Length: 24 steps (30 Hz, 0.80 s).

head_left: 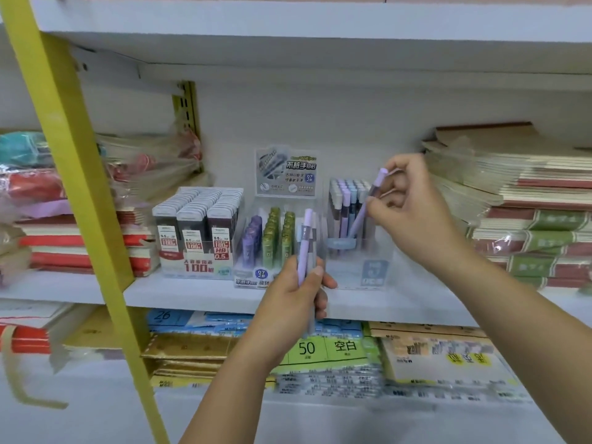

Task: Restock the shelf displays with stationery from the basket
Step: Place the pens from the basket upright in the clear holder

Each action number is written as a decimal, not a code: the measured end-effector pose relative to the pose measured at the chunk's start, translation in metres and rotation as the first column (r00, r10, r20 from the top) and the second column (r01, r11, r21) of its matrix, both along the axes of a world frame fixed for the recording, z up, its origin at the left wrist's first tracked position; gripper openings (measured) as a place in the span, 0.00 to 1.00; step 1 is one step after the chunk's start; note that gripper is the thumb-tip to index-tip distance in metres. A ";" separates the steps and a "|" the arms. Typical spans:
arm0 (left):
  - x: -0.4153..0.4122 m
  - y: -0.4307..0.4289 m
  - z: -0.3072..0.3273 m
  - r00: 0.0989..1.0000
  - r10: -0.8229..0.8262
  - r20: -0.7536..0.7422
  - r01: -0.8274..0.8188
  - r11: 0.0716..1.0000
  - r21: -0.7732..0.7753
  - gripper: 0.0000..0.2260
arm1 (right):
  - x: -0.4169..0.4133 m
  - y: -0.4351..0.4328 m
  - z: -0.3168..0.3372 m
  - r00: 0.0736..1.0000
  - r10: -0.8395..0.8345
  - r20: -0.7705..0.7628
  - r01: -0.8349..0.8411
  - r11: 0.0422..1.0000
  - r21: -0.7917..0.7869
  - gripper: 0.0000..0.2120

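A lilac lead case [368, 203] slants down and to the left, right of the frame's centre, its cap end up by the right hand [413, 200] and its lower end already inside the clear display box [358, 267] on the middle shelf [192, 293]. The right hand's fingers are closed around the upper half of the case, thumb and fingertips pinching it from the right side, so the grip sits above and to the right of the box and the case hangs from it into the front row. Behind that slot the box already holds several upright rows of pastel cases, lilac, blue and grey, and the back looks close to full while the front still has room. Lower and just left of centre, the left hand [301, 299] is wrapped around a small bundle of cases [307, 248] standing upright, a lilac one in front and at least one or two paler ones behind; the exact count is not clear. So the restocking of this box appears well under way but not finished: one case is going in and those in the left hand still wait. The basket is not in view, so how much stock is left overall cannot be judged. To the left of the clear box stand a display of purple and green lead tubes [272, 238] and a box of dark lead refills [198, 232], both well filled.
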State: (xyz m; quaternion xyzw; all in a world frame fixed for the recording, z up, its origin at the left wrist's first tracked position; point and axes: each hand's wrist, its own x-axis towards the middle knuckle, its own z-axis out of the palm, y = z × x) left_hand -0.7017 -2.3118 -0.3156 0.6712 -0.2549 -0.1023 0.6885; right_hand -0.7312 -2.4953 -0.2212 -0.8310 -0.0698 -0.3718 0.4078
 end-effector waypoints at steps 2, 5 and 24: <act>0.000 -0.001 -0.001 1.000 -0.010 -0.020 0.010 1.000 -0.026 0.08 | 0.004 0.002 -0.004 1.000 0.003 -0.012 -0.003 0.999 -0.053 0.19; 0.001 -0.001 0.002 0.999 -0.016 -0.028 0.014 0.997 -0.078 0.08 | 0.010 0.002 -0.008 0.999 -0.022 -0.036 0.018 0.994 -0.104 0.18; 0.007 0.016 0.011 0.986 -0.163 -0.020 0.154 0.961 -0.231 0.16 | 0.000 0.027 -0.019 0.979 -0.157 0.133 0.178 0.970 -0.167 0.05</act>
